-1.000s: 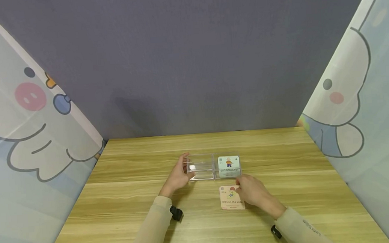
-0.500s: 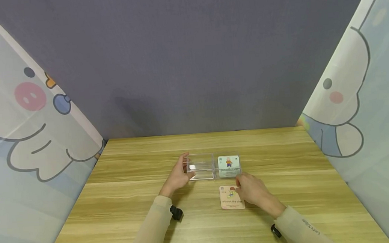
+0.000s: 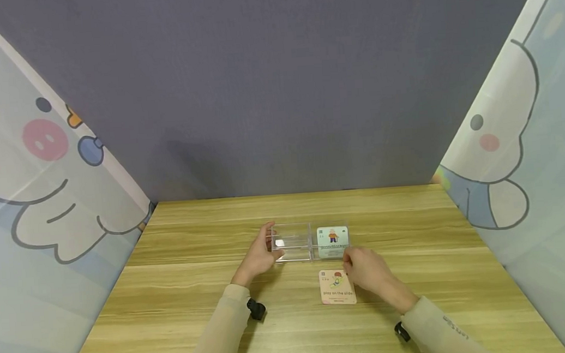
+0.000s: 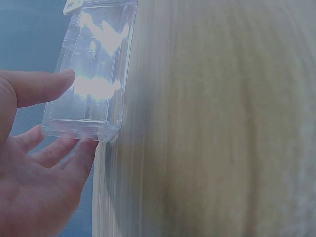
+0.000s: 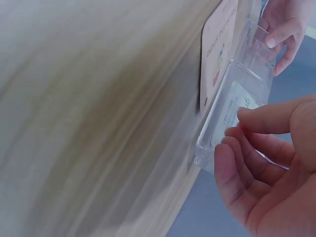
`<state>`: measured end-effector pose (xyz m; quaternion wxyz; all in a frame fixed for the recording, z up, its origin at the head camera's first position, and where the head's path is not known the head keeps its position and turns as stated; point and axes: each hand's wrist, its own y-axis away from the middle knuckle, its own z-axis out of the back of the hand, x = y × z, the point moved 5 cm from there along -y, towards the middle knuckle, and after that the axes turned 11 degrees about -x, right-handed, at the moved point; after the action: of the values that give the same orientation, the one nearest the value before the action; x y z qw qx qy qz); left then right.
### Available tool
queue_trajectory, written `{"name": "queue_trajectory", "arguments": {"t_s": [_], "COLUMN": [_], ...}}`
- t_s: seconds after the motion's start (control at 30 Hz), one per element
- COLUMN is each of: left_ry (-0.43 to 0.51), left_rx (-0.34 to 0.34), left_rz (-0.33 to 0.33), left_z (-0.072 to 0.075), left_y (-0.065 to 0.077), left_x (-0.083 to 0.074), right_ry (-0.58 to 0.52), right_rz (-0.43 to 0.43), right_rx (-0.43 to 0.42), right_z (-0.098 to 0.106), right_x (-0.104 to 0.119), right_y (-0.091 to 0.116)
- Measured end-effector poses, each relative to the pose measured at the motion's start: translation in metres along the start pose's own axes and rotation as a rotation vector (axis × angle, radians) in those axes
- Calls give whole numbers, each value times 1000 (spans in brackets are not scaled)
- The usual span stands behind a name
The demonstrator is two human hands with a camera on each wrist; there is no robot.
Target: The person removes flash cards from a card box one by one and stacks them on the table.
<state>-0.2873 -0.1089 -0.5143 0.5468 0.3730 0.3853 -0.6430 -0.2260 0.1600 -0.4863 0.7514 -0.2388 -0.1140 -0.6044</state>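
A dark panel rises behind the work, with printed curtains closing in at both sides. The wood-grain surface meets the panel along a straight back edge. Its side edges spread outward toward the viewer, and wood runs on past both hands to left and right.

Two light sleeves reach in from the near side, the right one lettered. The hands are well apart. The left hand grips the left end of a clear box, thumb on the near side and fingers spread round the end. The right hand is at the near right corner, fingers curled in and thumb close to the fingertips; whether it pinches anything I cannot tell.

The box lies lengthwise between them near the middle of the surface, a divider splitting it into two compartments. A pale green card marked "grandfather" sits in the right one, picture toward the viewer. A pink card, "play on the slide", lies on the surface just in front, its upper right corner partly covered by the right hand. Small black devices show at the wrists.
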Motion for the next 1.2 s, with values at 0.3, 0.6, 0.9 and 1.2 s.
{"name": "queue_trajectory", "arguments": {"t_s": [0.3,0.6,0.9,1.2], "left_ry": [-1,2,8,1], "left_rx": [0,-2,-4,-3], "left_rz": [-10,-14,-15,-16], "left_z": [0,-1,0,0], "left_y": [-1,-1,-1,0], "left_x": [2,2,1,1], "right_ry": [-37,-38,-30,14], "right_rz": [19,83,120,136], "right_rx": [-66,-135,-199,-247], "right_z": [10,18,26,32], "right_x": [2,5,7,8], "right_y": [-6,-11,-20,-28]}}
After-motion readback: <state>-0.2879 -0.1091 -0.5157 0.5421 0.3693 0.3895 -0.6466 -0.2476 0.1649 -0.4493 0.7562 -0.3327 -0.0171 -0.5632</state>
